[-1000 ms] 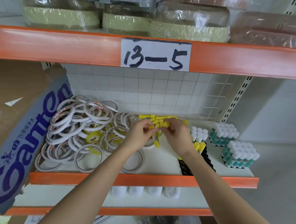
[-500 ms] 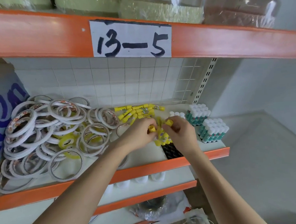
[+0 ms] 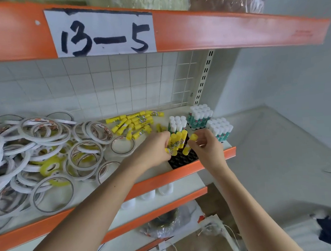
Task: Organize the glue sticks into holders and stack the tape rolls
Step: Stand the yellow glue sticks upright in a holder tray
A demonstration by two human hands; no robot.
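A black holder (image 3: 182,159) with round holes lies at the shelf's front right. My left hand (image 3: 154,149) grips a bunch of yellow glue sticks (image 3: 176,141) just above the holder's far end. My right hand (image 3: 206,146) pinches a single yellow glue stick (image 3: 188,148), tilted over the holder. More loose yellow glue sticks (image 3: 135,123) lie in a heap behind my hands. A large pile of white tape rolls (image 3: 36,150), with a few yellow ones mixed in, covers the left of the shelf.
Packs of green-and-white glue sticks (image 3: 200,116) stand upright at the right end, another pack (image 3: 220,129) right behind my right hand. The orange shelf lip (image 3: 164,178) runs in front. An orange beam labelled 13-5 (image 3: 100,30) hangs overhead. A wire grid backs the shelf.
The view has swung to the right and closer. Both hands have moved from the loose heap down to the black holder with yellow glue sticks in them.
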